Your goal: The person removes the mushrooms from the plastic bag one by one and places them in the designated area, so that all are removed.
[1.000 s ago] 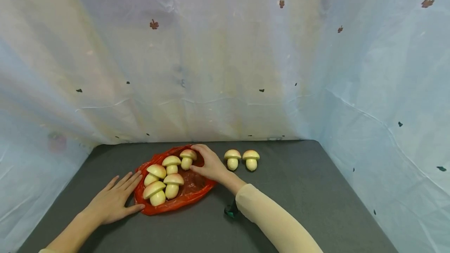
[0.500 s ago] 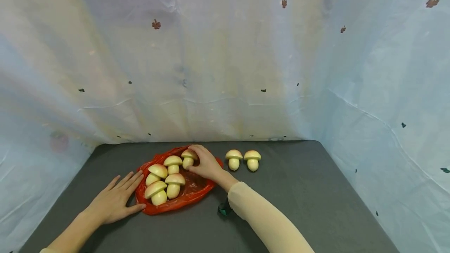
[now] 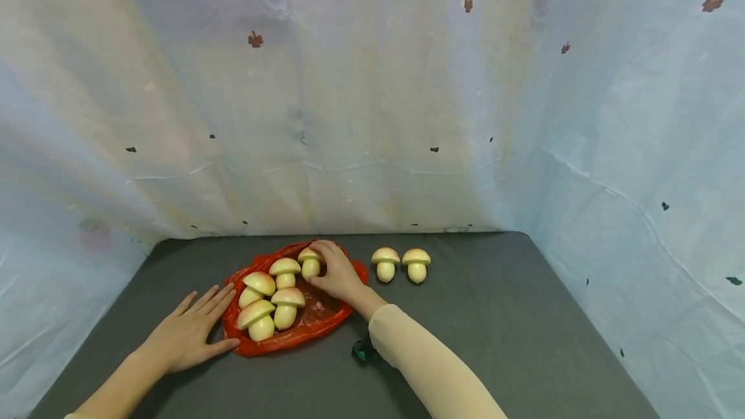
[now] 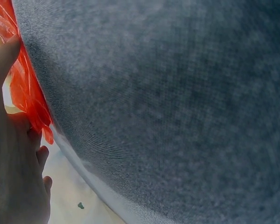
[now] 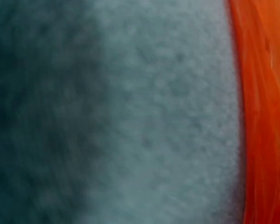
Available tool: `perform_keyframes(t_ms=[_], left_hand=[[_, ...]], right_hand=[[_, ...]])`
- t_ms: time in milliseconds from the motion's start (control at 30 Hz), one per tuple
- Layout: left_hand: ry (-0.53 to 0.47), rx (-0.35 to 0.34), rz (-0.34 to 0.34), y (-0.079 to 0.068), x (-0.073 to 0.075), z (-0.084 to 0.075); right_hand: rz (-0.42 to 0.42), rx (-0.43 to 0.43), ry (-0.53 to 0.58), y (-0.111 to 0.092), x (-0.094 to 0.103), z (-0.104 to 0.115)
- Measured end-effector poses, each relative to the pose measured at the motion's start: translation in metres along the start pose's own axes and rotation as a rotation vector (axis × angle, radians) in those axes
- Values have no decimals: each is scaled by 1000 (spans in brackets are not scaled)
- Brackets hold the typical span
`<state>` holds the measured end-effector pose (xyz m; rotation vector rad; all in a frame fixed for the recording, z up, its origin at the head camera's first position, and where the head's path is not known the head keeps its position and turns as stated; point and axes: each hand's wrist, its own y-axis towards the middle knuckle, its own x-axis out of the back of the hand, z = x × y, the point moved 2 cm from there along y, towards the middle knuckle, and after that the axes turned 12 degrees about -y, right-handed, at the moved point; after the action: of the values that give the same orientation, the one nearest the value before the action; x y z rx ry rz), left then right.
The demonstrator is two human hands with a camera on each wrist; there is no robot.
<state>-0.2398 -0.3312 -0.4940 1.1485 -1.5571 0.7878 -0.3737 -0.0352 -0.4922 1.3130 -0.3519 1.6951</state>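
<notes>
Inside the red bag (image 3: 289,341), a mushroom (image 3: 310,264) lies gripped between curled right fingers (image 3: 327,250), left fingers (image 3: 221,301) spread flat.

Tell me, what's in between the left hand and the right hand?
The head view shows mushrooms there, inside the open red bag, between left hand and right hand.

Room rightward; mushroom pair (image 3: 416,264) beside bag (image 3: 291,342)
</notes>
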Motion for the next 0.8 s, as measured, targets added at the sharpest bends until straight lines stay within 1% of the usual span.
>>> perform_keyframes(t_ms=[267, 467, 633, 800], left_hand=[[-1, 5, 2, 1, -3, 2], [-13, 3, -1, 1, -1, 1], [-21, 1, 0, 1, -1, 0], [-6, -3, 0, 2, -2, 1]], right_hand=[[2, -5, 20, -2, 1, 0], [1, 1, 25, -2, 4, 0], [-9, -10, 52, -6, 9, 0], [-29, 5, 77, -8, 16, 3]])
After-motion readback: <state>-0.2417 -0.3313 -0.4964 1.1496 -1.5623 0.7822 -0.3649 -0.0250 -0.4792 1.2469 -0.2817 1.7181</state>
